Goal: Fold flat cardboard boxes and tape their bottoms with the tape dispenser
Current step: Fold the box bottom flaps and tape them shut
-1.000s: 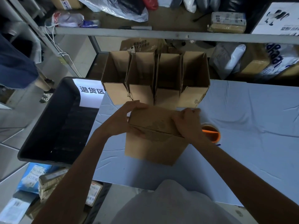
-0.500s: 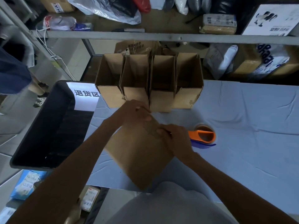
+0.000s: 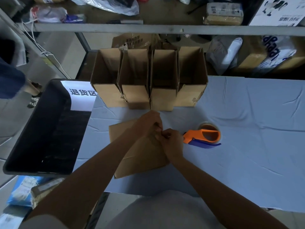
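Note:
A flat brown cardboard box point(image 3: 142, 157) lies on the blue-covered table point(image 3: 250, 134) in front of me. My left hand point(image 3: 148, 124) and my right hand point(image 3: 172, 142) meet at its far right edge, fingers curled and pinching the cardboard there. What the fingertips hold is partly hidden by the knuckles. The orange and blue tape dispenser point(image 3: 203, 137) lies on the table just right of my right hand, untouched. Several folded open boxes point(image 3: 148, 80) stand in a row at the table's back edge.
A large black bin point(image 3: 41, 129) with a white label stands at the table's left side. A metal shelf rail point(image 3: 165, 28) crosses above the boxes, with parcels and bags on and behind it. More parcels lie on the floor at the lower left.
The box, held up off the table a second ago, now lies flat on it. Both hands have come together at its far right edge, close to the dispenser.

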Demonstrator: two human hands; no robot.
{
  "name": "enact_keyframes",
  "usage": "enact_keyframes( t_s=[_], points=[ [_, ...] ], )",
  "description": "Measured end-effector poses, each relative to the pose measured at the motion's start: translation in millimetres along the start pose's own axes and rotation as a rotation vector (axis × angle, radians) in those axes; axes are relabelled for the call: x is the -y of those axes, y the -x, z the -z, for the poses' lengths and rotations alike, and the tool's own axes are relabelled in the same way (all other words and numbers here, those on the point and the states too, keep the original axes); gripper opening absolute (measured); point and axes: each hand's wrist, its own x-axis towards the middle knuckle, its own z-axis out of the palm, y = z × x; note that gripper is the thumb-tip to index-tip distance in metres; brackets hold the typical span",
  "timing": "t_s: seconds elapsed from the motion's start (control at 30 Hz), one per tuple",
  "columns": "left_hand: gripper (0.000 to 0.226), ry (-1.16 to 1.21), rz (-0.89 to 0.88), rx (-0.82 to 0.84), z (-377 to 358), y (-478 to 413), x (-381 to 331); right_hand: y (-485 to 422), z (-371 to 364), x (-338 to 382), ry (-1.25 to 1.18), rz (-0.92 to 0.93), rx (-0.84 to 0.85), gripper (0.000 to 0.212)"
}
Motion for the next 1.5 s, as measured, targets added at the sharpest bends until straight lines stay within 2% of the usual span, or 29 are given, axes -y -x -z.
enact_keyframes(
  t_s=[0.13, 0.2, 0.37, 0.43, 0.53, 0.6, 0.67, 0.73, 0.83, 0.97, 1.07, 1.17, 1.27, 1.37, 1.43, 1.5],
  points=[
    [0.014, -0.062, 0.074, 0.022, -5, -5, 15, 5, 2, -6, 0.007, 0.03, -0.002, 0.009],
    [0.012, 0.006, 0.084, 0.029, -7, -6, 15, 13, 3, -13, 0.025, 0.025, 0.0, 0.01],
    [0.008, 0.105, 0.037, 0.01, -13, -7, 12, 21, 8, -24, 0.06, 0.032, -0.009, 0.01],
    [0.013, 0.044, 0.028, -0.041, -16, -9, 12, 20, 9, -24, 0.064, 0.029, -0.037, 0.01],
    [0.044, -0.118, 0.25, -0.238, -20, -9, 11, 19, 10, -27, 0.053, 0.037, -0.076, 0.008],
    [0.044, -0.024, 0.38, -0.29, -21, -5, 7, 21, 10, -30, 0.054, 0.047, -0.078, 0.008],
    [0.044, 0.019, 0.446, -0.269, -26, 2, 2, 23, 10, -35, 0.056, 0.069, -0.05, 0.008],
    [0.044, -0.041, 0.481, -0.281, -30, 7, -3, 23, 11, -38, 0.056, 0.081, -0.013, 0.008],
    [0.044, -0.133, 0.548, -0.289, -36, 7, -10, 20, 12, -38, -0.036, -0.031, 0.004, 0.006],
    [0.051, -0.123, 0.468, -0.329, -46, 14, -1, 23, 12, -35, -0.112, -0.126, -0.032, 0.005],
    [0.064, 0.068, 0.356, -0.316, -43, 30, 3, 30, 14, -35, -0.094, -0.057, 0.019, 0.01],
    [0.082, 0.064, 0.309, -0.246, -33, 37, 4, 32, 17, -35, -0.05, 0.03, 0.066, 0.017],
    [0.081, -0.017, 0.311, -0.276, -33, 38, -2, 31, 19, -37, -0.063, 0.031, 0.07, 0.018],
    [0.072, 0.023, 0.325, -0.299, -39, 42, -9, 21, 32, -41, -0.071, 0.041, 0.193, 0.014],
    [0.065, 0.051, 0.327, -0.305, -40, 45, -8, 7, 54, -48, 0.028, 0.101, 0.176, 0.011],
    [0.065, 0.03, 0.31, -0.291, -39, 47, -6, -11, 83, -62, 0.297, 0.263, 0.025, 0.01]
  ],
)
